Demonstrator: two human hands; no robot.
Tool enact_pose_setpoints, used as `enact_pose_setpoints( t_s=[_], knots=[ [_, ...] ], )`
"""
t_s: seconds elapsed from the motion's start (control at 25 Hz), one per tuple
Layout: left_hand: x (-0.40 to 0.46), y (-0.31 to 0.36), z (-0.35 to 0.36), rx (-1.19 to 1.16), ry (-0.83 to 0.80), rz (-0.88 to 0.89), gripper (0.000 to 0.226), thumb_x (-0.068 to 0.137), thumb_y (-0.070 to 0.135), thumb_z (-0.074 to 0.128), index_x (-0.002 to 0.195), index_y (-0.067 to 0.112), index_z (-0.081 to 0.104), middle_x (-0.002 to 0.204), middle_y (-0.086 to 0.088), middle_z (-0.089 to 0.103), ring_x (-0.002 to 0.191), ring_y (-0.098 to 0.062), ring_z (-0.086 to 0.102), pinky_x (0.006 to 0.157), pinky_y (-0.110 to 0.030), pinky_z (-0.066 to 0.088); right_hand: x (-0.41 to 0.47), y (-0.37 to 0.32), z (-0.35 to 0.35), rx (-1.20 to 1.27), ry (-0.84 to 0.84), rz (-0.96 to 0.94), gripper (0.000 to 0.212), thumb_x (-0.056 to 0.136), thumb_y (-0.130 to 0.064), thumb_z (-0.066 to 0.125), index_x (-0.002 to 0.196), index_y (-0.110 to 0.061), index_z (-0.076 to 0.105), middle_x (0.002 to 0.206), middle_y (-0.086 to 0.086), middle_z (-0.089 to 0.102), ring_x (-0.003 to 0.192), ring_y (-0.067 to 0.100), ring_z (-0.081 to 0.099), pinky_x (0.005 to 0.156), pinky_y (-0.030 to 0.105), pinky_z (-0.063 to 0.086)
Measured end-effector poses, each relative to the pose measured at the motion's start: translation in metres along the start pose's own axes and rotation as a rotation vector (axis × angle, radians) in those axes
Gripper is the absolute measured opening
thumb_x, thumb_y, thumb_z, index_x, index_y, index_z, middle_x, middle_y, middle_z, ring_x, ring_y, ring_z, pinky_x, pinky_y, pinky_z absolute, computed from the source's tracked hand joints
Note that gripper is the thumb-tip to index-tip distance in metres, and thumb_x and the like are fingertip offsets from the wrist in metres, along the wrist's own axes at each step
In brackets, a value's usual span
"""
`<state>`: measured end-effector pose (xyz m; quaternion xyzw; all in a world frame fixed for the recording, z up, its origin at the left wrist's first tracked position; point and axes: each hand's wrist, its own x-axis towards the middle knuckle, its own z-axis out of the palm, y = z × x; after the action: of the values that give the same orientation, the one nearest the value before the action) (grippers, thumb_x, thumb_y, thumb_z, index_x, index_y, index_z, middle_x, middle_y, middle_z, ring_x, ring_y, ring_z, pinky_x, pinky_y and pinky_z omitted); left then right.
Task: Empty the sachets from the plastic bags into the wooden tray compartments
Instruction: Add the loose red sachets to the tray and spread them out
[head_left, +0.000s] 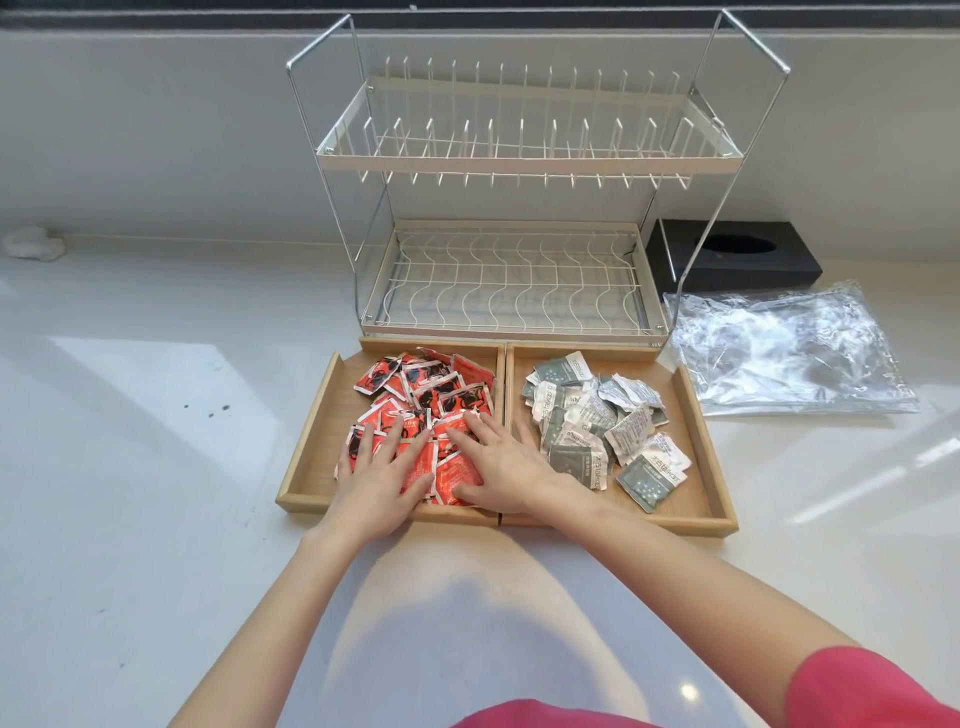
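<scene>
While the wooden tray (719, 499) is lying on the pale worktop (156, 441) with its long axis running left to right, just in front of a wire dish rack (511, 208), both hands are resting flat in its left compartment. The left hand (376, 478) and right hand (501, 467) are lying side by side with fingers spread and pointing away from the person, pressing down on the heap of red sachets (431, 389). In the right compartment a loose pile of grey-and-white sachets (597, 415) is lying at mixed angles. Emptied clear plastic bags (789, 348) are lying flat on the worktop to the right of the tray, near a black tissue box (737, 254).
</scene>
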<state>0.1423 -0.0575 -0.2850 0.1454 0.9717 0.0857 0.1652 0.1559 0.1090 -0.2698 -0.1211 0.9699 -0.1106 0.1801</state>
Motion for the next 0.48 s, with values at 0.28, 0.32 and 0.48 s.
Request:
enact_pose_setpoints(
  t_s=[0.28,0.32,0.48],
  knots=[
    [0.004,-0.003,-0.005,0.047,-0.008,0.020,0.056,0.092,0.035,0.038,0.140,0.039,0.010,0.156,0.002,-0.001,0.142,-0.028,-0.007,0.114,-0.050,0.001,-0.002,0.004,0.006,-0.042,-0.014,-0.040,0.069,0.088,-0.039,0.047,0.146,-0.025,0.011,0.158,0.007,0.001,0.145,0.020,0.000,0.115,0.049,-0.005],
    [0.003,-0.002,-0.006,0.040,-0.014,0.018,0.057,0.092,0.037,0.038,0.141,0.038,0.010,0.156,0.001,-0.001,0.142,-0.028,-0.007,0.114,-0.050,0.001,-0.003,0.004,0.005,-0.034,-0.015,-0.044,0.069,0.088,-0.039,0.047,0.146,-0.025,0.011,0.158,0.007,0.002,0.145,0.021,0.001,0.115,0.049,-0.005],
    [-0.001,0.007,-0.016,0.039,0.017,0.013,0.062,0.091,0.042,0.036,0.143,0.032,0.003,0.156,-0.001,-0.005,0.142,-0.027,-0.007,0.114,-0.048,-0.002,-0.009,0.009,-0.001,0.012,0.018,-0.040,0.069,0.088,-0.040,0.047,0.146,-0.025,0.012,0.157,0.007,0.006,0.145,0.022,0.002,0.116,0.049,-0.004]
  ],
)
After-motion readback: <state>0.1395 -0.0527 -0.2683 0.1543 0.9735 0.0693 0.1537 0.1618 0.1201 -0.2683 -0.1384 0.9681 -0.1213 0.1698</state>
